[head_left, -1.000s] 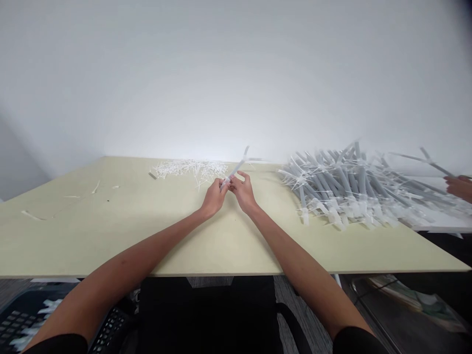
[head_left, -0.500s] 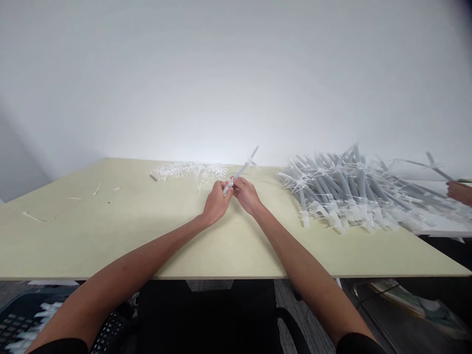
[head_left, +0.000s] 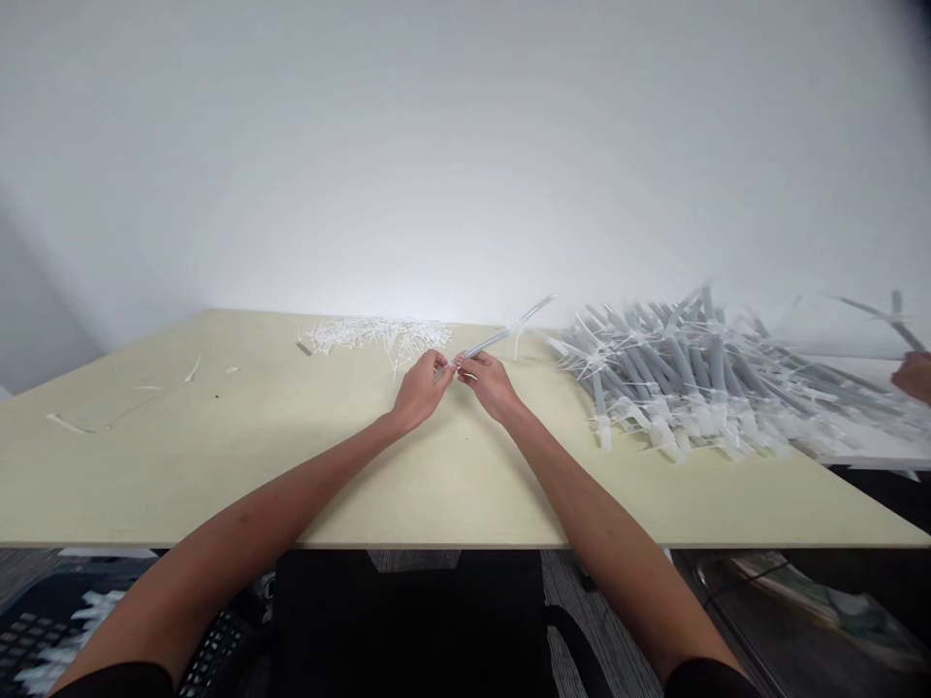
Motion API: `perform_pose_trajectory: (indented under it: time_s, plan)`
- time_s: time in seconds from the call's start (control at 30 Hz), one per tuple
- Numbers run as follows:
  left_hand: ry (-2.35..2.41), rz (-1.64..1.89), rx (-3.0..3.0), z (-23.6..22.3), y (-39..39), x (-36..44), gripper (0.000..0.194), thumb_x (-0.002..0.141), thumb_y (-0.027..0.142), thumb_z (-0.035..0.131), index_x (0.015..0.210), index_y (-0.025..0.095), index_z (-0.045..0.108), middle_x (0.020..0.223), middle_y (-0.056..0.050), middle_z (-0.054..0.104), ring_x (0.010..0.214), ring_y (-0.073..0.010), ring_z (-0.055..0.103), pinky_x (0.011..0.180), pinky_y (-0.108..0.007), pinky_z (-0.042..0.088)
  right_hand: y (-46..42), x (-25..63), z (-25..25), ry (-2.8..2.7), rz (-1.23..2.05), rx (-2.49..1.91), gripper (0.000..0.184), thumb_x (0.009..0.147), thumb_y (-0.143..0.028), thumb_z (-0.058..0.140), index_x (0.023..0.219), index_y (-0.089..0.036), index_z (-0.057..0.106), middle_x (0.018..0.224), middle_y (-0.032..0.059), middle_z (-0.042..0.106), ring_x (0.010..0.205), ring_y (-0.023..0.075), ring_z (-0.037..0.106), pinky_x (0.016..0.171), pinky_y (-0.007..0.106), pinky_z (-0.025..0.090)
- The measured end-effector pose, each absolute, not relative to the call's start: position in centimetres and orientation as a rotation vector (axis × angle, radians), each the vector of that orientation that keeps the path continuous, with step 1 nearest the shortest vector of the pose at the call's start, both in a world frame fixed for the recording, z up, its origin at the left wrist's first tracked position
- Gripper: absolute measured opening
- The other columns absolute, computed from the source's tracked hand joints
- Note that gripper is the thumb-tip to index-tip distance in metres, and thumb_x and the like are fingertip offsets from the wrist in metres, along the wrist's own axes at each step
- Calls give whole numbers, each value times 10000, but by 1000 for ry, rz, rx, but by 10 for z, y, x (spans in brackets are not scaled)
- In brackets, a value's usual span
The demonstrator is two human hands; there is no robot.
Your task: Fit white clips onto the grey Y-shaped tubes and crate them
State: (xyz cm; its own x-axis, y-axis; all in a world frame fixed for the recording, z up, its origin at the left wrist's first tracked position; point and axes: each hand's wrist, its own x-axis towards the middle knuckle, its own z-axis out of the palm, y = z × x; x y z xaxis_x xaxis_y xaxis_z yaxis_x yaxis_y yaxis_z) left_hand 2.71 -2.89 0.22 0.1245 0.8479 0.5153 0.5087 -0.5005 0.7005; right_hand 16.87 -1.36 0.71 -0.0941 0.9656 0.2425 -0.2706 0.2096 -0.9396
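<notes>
One basket (head_left: 25,635), 8 o'clock: contains white pieces (head_left: 91,611), count unclear. One strip heap (head_left: 370,334) on the table (head_left: 218,465), 10 o'clock. Left hand (head_left: 420,393) and right hand (head_left: 493,386) (clock origin): fingers of both pinch one tube (head_left: 488,343), directed to 2 o'clock. One tube pile (head_left: 680,364): 3 o'clock.

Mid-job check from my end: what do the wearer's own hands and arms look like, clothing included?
The left hand and right hand are ungloved. The forearms are bare, and short black sleeves show at the picture's bottom edge.
</notes>
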Motion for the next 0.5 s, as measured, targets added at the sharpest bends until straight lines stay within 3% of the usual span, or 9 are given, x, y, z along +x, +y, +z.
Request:
perform_pose_trajectory:
  time_s: [0.27,0.5]
  plan:
    - [1284,1363,2018,2,-26,28,220,873,399,401,864,200,494,919,-39,590,832,-163,535,734,-277,394,-9,167,4,-1207,1238,-701,243,631,-321,711,794,-158,631,783,30,634,774,145,583,783,311,467]
    - [1248,1267,1847,0,-19,26,250,829,433,444,780,197,510,716,2,586,666,-147,547,629,-263,392,-9,169,3,-1239,1201,-740,227,629,-292,710,793,-156,632,755,25,628,699,118,565,756,299,464]
